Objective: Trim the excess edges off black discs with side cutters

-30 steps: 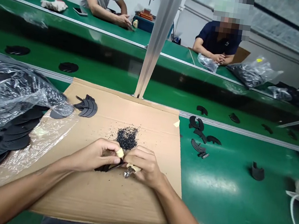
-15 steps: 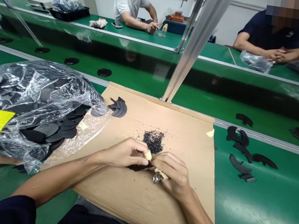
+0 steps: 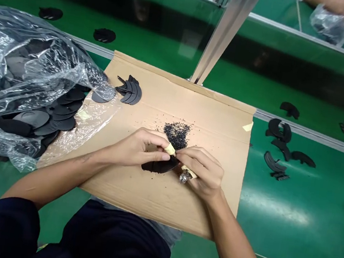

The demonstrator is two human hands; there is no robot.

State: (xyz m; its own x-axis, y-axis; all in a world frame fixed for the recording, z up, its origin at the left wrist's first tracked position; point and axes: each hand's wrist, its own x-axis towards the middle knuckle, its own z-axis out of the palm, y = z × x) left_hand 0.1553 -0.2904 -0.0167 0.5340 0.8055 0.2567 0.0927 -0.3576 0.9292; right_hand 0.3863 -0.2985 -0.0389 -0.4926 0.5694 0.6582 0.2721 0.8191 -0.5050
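Observation:
My left hand (image 3: 142, 148), with pale yellow tape on a fingertip, pinches a flat black plastic piece (image 3: 158, 165) with a rounded edge. Close against it, my right hand (image 3: 203, 167) is closed around a small tool with a shiny metal end (image 3: 184, 176); most of the tool is hidden in the palm, so its kind is unclear. More yellow tape wraps a finger there. Just beyond both hands, a heap of small black scraps (image 3: 177, 134) lies on the cardboard sheet (image 3: 199, 209). The fingertips of the two hands meet at the piece's edge.
A clear plastic bag (image 3: 37, 63) full of black discs spills onto the cardboard's left side. Nearby lies a fanned black part (image 3: 129, 90). Curved black pieces (image 3: 278, 131) rest on the green table at right. A metal post (image 3: 226, 34) rises behind the cardboard.
The view has tilted downward, so the scene sits higher in the picture. More of the black piece shows below my left fingers. Both hands keep their holds.

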